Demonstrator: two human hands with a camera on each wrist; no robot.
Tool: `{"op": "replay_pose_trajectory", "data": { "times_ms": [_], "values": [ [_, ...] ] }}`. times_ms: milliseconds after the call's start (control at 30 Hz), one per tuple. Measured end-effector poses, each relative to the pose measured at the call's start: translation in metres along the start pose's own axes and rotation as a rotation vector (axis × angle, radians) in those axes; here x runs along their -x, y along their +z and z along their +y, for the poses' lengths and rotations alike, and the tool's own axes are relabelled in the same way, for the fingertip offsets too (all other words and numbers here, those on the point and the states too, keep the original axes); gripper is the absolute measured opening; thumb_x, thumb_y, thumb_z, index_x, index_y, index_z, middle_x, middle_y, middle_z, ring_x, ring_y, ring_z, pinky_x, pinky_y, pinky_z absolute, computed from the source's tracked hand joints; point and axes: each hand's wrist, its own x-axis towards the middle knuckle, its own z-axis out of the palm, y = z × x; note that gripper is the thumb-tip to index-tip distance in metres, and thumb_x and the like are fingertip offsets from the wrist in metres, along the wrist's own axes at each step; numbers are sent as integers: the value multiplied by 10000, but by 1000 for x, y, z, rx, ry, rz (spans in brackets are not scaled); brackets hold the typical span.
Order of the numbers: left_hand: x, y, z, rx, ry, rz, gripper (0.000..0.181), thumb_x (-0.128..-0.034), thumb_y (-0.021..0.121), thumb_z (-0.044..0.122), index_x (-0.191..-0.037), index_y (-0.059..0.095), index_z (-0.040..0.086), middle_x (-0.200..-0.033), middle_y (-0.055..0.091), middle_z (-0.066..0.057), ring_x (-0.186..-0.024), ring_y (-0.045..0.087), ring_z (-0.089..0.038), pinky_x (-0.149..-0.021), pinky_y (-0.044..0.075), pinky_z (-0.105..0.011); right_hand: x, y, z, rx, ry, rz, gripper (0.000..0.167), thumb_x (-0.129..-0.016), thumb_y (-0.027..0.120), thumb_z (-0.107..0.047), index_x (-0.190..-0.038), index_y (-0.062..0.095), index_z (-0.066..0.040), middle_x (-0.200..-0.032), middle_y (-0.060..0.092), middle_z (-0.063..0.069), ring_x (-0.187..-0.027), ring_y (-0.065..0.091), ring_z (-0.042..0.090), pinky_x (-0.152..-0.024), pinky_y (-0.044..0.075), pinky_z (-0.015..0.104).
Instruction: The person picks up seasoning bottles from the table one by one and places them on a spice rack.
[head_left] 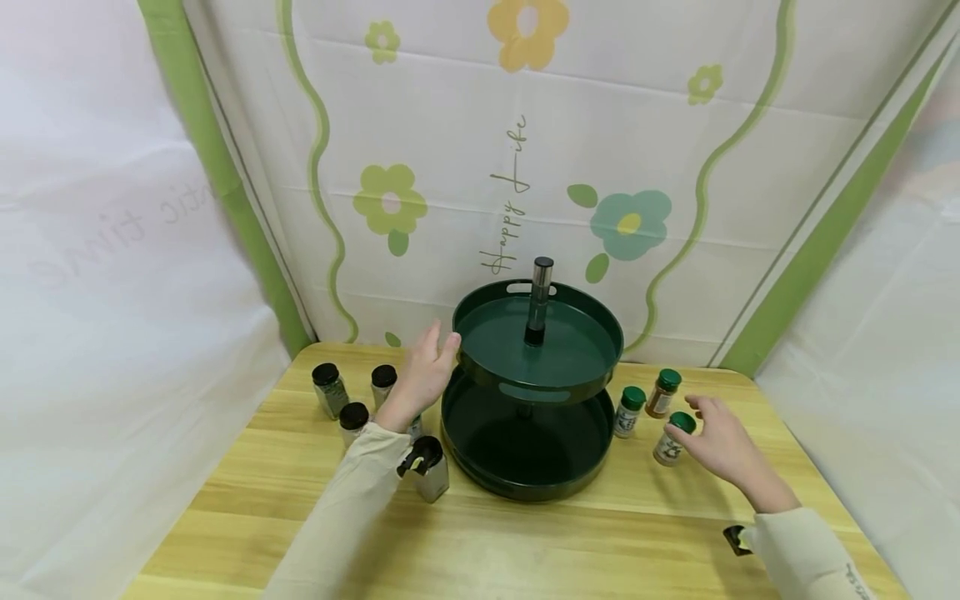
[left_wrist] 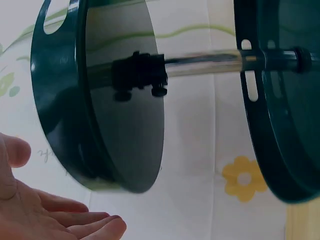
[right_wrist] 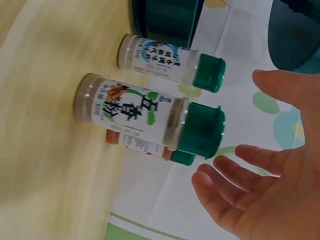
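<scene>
A dark green two-tier round tray (head_left: pixel 525 492) stands on the table, its upper tier on a central post (head_left: pixel 538 300). My left hand (head_left: pixel 425 375) is raised beside the upper tier's left edge, fingers extended, holding nothing; in the left wrist view the hand (left_wrist: pixel 55 212) is apart from that tier (left_wrist: pixel 60 115). On the right, my right hand (head_left: pixel 720 442) hovers by a green-capped jar (head_left: pixel 670 446), thumb and fingers spread. The right wrist view shows the hand (right_wrist: pixel 265 175) near the cap of this jar (right_wrist: pixel 132 112), with a gap between them.
Two more green-capped jars (head_left: pixel 628 412) (head_left: pixel 663 394) stand right of the tray. Several black-capped jars (head_left: pixel 330 392) (head_left: pixel 432 479) stand on its left, one partly behind my left forearm. A printed curtain (head_left: pixel 465 167) hangs behind the wooden table (head_left: pixel 510 550).
</scene>
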Motion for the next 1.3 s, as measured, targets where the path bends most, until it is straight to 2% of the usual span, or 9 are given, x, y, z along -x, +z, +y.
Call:
{"op": "replay_pose_trajectory", "data": {
  "times_ms": [167,367,600,767,900,1033,1300],
  "values": [
    [-4,9,2,47,0,-17,710,-1016,289,470,-1504,101,-11,-1550,109,-185,-1416,110,-314,-1123,143,-468,-1,6,6,-29,31,-18,795,-896,627,-417,-1331,341,184,-1261,407,397,-1087,450,532,-815,424,612],
    [-6,15,5,68,-2,-12,690,-1024,313,422,-1505,66,-7,-1554,77,-182,-1419,87,-305,-1126,131,-463,-2,13,13,-61,52,-11,739,-891,645,-360,-1304,373,190,-1214,455,407,-1042,503,528,-768,479,563],
    [-7,20,5,74,-18,10,672,-1027,350,369,-1508,54,3,-1555,75,-175,-1419,95,-296,-1126,142,-452,-1,21,24,-86,43,2,650,-906,641,-311,-1278,407,168,-1116,542,362,-981,555,493,-700,518,493],
    [-7,24,2,119,-6,10,660,-1034,332,356,-1514,15,33,-1563,47,-152,-1422,81,-282,-1125,144,-458,-1,24,29,-122,60,24,595,-912,638,-332,-1226,453,138,-1059,584,321,-970,567,473,-673,521,455],
    [-7,27,0,155,5,21,644,-1039,318,342,-1514,2,45,-1563,45,-146,-1422,85,-281,-1121,154,-465,-2,25,33,-144,81,13,568,-903,645,-358,-1169,489,119,-1025,610,276,-944,588,430,-664,513,427],
    [-6,30,-2,157,5,35,639,-1040,306,345,-1513,9,34,-1561,52,-156,-1420,90,-289,-1119,159,-468,-2,27,37,-153,81,-13,556,-900,654,-340,-1159,496,126,-998,620,266,-912,599,401,-676,505,441],
    [-4,32,-1,145,-10,47,637,-1040,297,361,-1512,23,33,-1558,76,-156,-1417,113,-282,-1120,169,-452,-2,35,45,-156,79,-39,508,-894,655,-353,-1128,550,85,-1032,624,264,-951,594,415,-747,498,499]
  ]
}}
